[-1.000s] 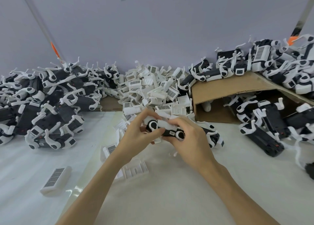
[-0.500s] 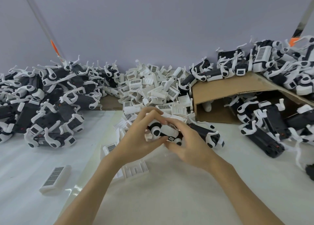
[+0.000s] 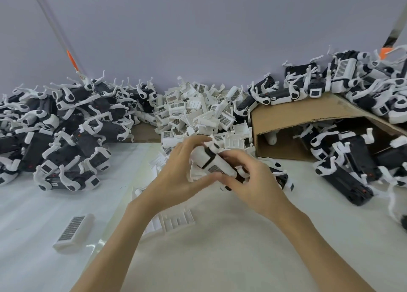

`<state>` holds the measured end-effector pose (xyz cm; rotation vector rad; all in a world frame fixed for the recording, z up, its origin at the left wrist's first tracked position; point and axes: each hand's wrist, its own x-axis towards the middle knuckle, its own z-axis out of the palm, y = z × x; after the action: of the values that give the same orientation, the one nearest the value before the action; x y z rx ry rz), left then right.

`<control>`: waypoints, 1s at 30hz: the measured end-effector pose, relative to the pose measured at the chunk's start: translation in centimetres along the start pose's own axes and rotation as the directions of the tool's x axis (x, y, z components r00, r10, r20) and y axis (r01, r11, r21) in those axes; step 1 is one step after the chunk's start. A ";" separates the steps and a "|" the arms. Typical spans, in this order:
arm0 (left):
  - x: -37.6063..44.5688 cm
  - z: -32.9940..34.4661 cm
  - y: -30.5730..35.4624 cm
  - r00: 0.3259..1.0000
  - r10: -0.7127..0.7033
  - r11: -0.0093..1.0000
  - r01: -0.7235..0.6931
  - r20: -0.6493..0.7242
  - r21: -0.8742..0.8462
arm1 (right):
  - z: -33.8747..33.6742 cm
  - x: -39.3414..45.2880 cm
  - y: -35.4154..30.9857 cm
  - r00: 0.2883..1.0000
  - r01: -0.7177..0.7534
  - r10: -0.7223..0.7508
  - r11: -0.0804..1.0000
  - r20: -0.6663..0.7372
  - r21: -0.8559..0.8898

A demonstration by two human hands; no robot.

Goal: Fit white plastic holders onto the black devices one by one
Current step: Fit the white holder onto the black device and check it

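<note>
Both hands hold one black device with a white plastic holder around it, above the table's middle. My left hand grips its left end, thumb underneath. My right hand pinches its right end. The device is tilted, its white underside turned toward me. Behind the hands rises a heap of loose white holders. A pile of black devices with white holders lies at the left.
A cardboard box lies on its side at the right, with more devices inside and on top. One loose holder lies at the front left, another holder under my left forearm. White sheeting covers the table.
The device has been turned over in my hands, from lying flat and level to tilted with its white underside facing me. Both hands have stayed in place.
</note>
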<state>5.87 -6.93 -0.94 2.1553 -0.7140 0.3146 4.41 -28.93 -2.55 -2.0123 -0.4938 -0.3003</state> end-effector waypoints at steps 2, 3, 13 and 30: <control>0.1 -0.1 0.0 0.998 -0.055 0.998 0.054 -0.033 -0.012 | 0.7 -0.2 -0.1 0.987 0.135 -0.149 0.973 -0.065 -0.186; 0.2 -0.1 -0.1 0.998 -0.044 0.999 0.043 -0.036 -0.021 | 0.9 -0.2 -0.2 0.979 0.158 -0.185 0.955 -0.088 -0.249; 0.1 -1.0 0.2 0.984 -0.101 0.989 0.084 -0.147 -0.119 | 0.4 -0.2 -0.9 0.989 0.091 -0.115 0.971 -0.096 -0.222; 0.3 0.4 0.8 0.974 -0.205 0.893 0.147 -0.094 -0.425 | 0.6 -0.1 -0.6 0.976 -0.213 0.206 0.856 0.067 0.471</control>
<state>5.61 -7.77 -0.55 1.7547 -0.4528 0.1895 4.02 -28.12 -2.39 -1.5646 -0.3129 -0.0207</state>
